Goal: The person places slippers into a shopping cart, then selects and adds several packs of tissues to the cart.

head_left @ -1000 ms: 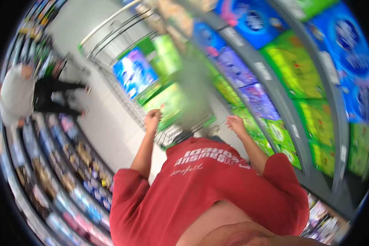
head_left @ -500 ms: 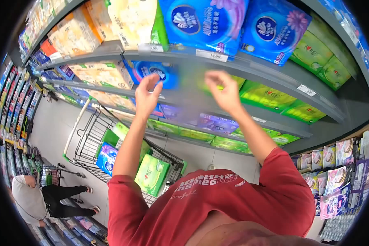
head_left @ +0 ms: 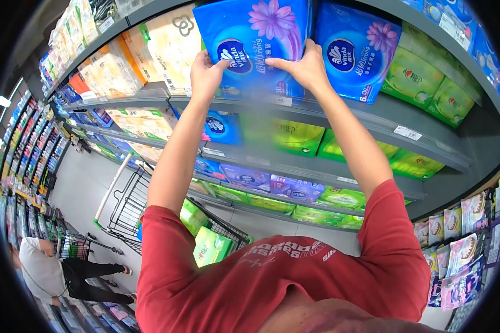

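Note:
A large blue tissue pack (head_left: 261, 41) with a purple flower is at the upper shelf, tilted slightly. My left hand (head_left: 206, 77) grips its lower left side, thumb on the front face. On the opposite side, my right hand (head_left: 303, 66) holds the pack with its thumb across the front and its fingers round the right edge. A second blue pack (head_left: 353, 53) stands just right of my right hand. Cream-coloured packs (head_left: 175, 47) are left of my left hand.
Green packs (head_left: 414, 77) fill the shelf's right part. Below runs a grey shelf edge (head_left: 372, 119) with price tags. A shopping cart (head_left: 129, 200) holding green packs (head_left: 211, 247) stands below left. Another person (head_left: 41, 272) is at far left, beside a cart. Bagged goods (head_left: 461, 255) hang at right.
Both hands have moved up from in front of the middle shelf and taken hold of the large blue pack. The view has shifted, and the shelves appear lower.

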A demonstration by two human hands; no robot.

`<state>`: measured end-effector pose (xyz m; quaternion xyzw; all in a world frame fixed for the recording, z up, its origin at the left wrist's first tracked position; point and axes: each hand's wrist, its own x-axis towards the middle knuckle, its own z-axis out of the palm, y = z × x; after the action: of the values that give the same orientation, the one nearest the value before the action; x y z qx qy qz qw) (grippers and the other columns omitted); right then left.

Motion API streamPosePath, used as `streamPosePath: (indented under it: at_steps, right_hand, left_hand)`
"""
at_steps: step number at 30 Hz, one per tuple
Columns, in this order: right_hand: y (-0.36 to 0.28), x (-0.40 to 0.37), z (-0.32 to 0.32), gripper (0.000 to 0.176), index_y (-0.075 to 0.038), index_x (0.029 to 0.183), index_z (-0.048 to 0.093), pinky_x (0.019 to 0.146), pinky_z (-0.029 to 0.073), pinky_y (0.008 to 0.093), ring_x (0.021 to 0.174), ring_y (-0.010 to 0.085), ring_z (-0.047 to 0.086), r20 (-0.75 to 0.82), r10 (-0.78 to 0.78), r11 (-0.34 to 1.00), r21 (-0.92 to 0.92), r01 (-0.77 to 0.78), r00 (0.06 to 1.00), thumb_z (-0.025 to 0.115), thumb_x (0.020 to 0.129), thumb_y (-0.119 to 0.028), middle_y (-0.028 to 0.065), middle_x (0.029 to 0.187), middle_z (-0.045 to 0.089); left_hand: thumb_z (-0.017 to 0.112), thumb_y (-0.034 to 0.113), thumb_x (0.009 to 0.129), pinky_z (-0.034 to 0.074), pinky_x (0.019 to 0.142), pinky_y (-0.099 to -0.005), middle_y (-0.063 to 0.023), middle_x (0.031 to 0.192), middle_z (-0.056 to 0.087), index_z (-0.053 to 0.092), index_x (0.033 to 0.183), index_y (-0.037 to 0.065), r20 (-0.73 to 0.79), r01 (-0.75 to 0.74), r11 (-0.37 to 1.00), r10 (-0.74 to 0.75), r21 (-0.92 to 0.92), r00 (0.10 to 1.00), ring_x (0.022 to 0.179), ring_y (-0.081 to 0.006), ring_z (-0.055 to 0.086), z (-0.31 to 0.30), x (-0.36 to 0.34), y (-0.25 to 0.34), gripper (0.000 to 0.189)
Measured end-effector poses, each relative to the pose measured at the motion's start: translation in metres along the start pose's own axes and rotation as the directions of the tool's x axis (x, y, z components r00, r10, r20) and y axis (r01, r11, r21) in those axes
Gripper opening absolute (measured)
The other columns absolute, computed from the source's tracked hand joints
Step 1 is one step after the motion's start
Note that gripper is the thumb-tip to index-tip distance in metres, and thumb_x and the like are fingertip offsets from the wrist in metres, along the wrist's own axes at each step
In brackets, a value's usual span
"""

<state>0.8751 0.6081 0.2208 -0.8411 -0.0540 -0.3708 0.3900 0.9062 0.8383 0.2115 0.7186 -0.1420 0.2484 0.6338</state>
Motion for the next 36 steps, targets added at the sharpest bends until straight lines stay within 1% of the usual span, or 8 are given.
streamPosePath:
  at_steps: [3, 5, 18, 26, 28, 29, 33, 36]
  right_hand:
    - [0.005, -0.001, -0.005, 0.077, 0.008, 0.102, 0.056, 0.08, 0.05, 0.0362, 0.087, 0.0287, 0.063, -0.049, -0.09, 0.996, 0.023, 0.091, 0.995, 0.085, 0.053, -0.044, 0.0197, 0.094, 0.063]
    - [0.004, 0.0, -0.013, 0.09, 0.006, 0.113, 0.053, 0.093, 0.043, 0.039, 0.108, 0.0353, 0.052, 0.068, 0.006, 0.993, 0.12, -0.014, 0.998, 0.085, 0.048, -0.047, 0.0246, 0.116, 0.049]
    - [0.011, -0.026, -0.018, 0.087, 0.0, 0.125, 0.05, 0.096, 0.04, 0.0391, 0.114, 0.0323, 0.049, -0.013, -0.03, 0.979, 0.199, 0.032, 0.999, 0.085, 0.054, -0.036, 0.02, 0.122, 0.05]
    - [0.006, -0.05, -0.02, 0.082, -0.001, 0.126, 0.048, 0.097, 0.04, 0.0369, 0.117, 0.0293, 0.048, -0.158, -0.275, 0.912, 0.269, 0.31, 0.948, 0.086, 0.055, -0.018, 0.0167, 0.126, 0.048]
    - [0.002, -0.053, -0.026, 0.084, -0.001, 0.127, 0.047, 0.098, 0.04, 0.0366, 0.119, 0.0293, 0.046, -0.165, -0.322, 0.903, 0.242, 0.354, 0.932, 0.086, 0.055, -0.015, 0.0167, 0.128, 0.047]
    - [-0.005, -0.053, -0.035, 0.085, -0.001, 0.128, 0.046, 0.099, 0.039, 0.0365, 0.12, 0.0297, 0.045, -0.214, -0.419, 0.868, 0.19, 0.459, 0.882, 0.086, 0.055, -0.014, 0.0167, 0.13, 0.045]
    - [-0.031, -0.047, -0.06, 0.088, 0.001, 0.128, 0.045, 0.1, 0.037, 0.0372, 0.121, 0.0306, 0.044, -0.334, -0.604, 0.749, 0.072, 0.658, 0.724, 0.087, 0.053, -0.018, 0.0186, 0.129, 0.045]
    - [-0.026, -0.037, -0.07, 0.08, 0.007, 0.115, 0.053, 0.092, 0.043, 0.0337, 0.107, 0.0253, 0.054, -0.369, -0.582, 0.758, 0.078, 0.648, 0.724, 0.09, 0.053, -0.027, 0.0157, 0.114, 0.056]
  left_hand:
    - [0.07, 0.01, 0.069, 0.048, 0.076, -0.0283, -0.014, 0.096, 0.063, 0.049, 0.117, -0.008, -0.121, -0.036, 0.998, 0.043, 0.057, 0.992, 0.084, -0.0183, 0.061, 0.012, -0.005, -0.004, 0.055]
    - [0.071, 0.013, 0.066, 0.048, 0.075, -0.0284, -0.013, 0.092, 0.064, 0.053, 0.11, -0.006, -0.179, -0.055, 0.994, 0.072, 0.098, 0.981, 0.082, -0.0171, 0.061, 0.015, -0.009, -0.002, 0.052]
    - [0.066, 0.007, 0.068, 0.046, 0.079, -0.0306, -0.0132, 0.096, 0.06, 0.049, 0.109, -0.002, -0.214, -0.209, 0.974, 0.223, 0.084, 0.951, 0.09, -0.0201, 0.057, 0.024, -0.038, 0.005, 0.045]
    - [0.065, 0.0, 0.067, 0.046, 0.077, -0.0298, -0.01, 0.097, 0.058, 0.047, 0.107, -0.001, -0.296, -0.212, 0.973, 0.231, 0.097, 0.927, 0.089, -0.0173, 0.056, 0.02, -0.064, 0.02, 0.044]
    - [0.065, 0.0, 0.066, 0.046, 0.078, -0.0304, -0.0104, 0.095, 0.058, 0.047, 0.107, 0.0, -0.262, -0.148, 0.948, 0.073, -0.28, 0.962, 0.088, -0.0171, 0.056, 0.025, -0.08, 0.054, 0.045]
    - [0.065, 0.0, 0.065, 0.046, 0.077, -0.0302, -0.0101, 0.094, 0.058, 0.048, 0.105, 0.0, -0.344, -0.31, 0.936, 0.24, -0.165, 0.908, 0.086, -0.0171, 0.056, 0.027, -0.078, 0.048, 0.044]
    - [0.064, -0.002, 0.066, 0.045, 0.078, -0.0298, -0.0107, 0.097, 0.058, 0.049, 0.104, -0.001, -0.336, -0.425, 0.904, 0.413, 0.039, 0.847, 0.088, -0.0172, 0.056, 0.019, -0.069, 0.044, 0.041]
    - [0.067, 0.005, 0.074, 0.046, 0.08, -0.0302, -0.0127, 0.106, 0.057, 0.048, 0.113, -0.001, -0.212, -0.458, 0.873, 0.486, 0.167, 0.848, 0.096, -0.0187, 0.056, -0.007, -0.066, 0.069, 0.044]
